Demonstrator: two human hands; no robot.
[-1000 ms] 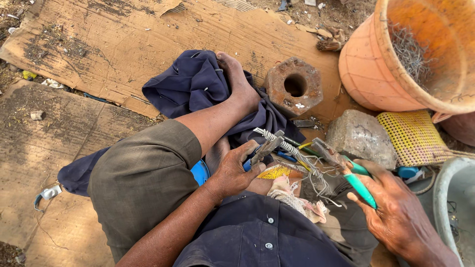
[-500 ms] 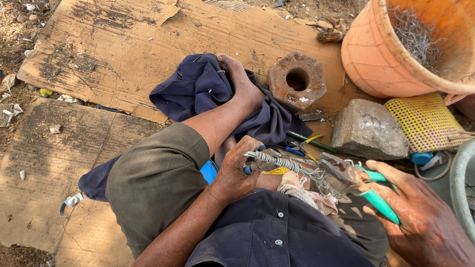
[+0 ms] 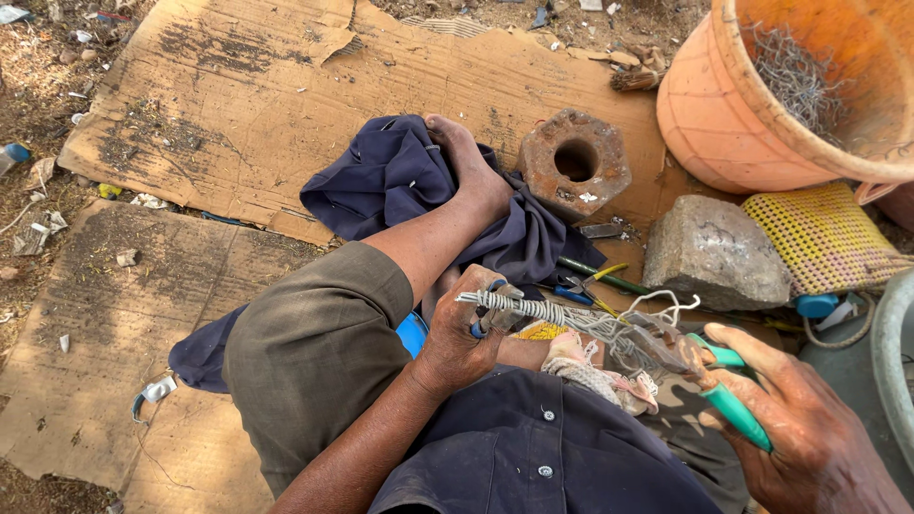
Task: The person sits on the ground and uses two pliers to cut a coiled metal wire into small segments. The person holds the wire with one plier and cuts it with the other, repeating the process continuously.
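A person sits outdoors on flattened cardboard (image 3: 286,86) over littered dirt. The left hand (image 3: 462,333) grips a twisted wire bundle (image 3: 533,309) at centre; the right hand (image 3: 809,428), at four o'clock, clasps green-handled pliers (image 3: 709,376) biting the wire. An orange tub (image 3: 790,95) sits at two o'clock.

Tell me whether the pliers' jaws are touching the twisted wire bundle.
Touching. The head view shows the green-handled pliers in the right hand meeting the strands of the wire bundle, which the left hand holds.

This was an outdoor ground workshop: flattened brown cardboard sheets (image 3: 286,86) covered littered dirt, with an orange plastic tub of wire scraps (image 3: 762,95) at two o'clock.
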